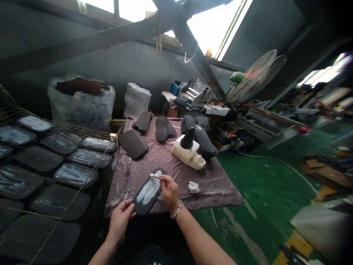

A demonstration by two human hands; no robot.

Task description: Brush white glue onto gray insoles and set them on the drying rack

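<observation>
A dark, long rounded pad (pixel 149 192) lies at the near edge of the cloth-covered table, smeared with white streaks down its middle. The fingers of my left hand (pixel 121 217) pinch its lower left edge. My right hand (pixel 169 191) is closed on a small white-caked applicator (pixel 154 176), whose end touches the pad's upper part; its exact kind is hard to make out. Right of that hand sits a crumpled white wad (pixel 193 187). Farther back stands a cream plastic container (pixel 187 152) with a black cone-shaped top (pixel 188 138).
Stacks of dark pads (pixel 133 144) sit along the table's (pixel 162 158) back half. On my left, a wire rack (pixel 68 206) holds several white-smeared pads. Filled bags (pixel 82 110) stand against the wall. A fan (pixel 253 77) is at the back right, above green floor (pixel 264 176).
</observation>
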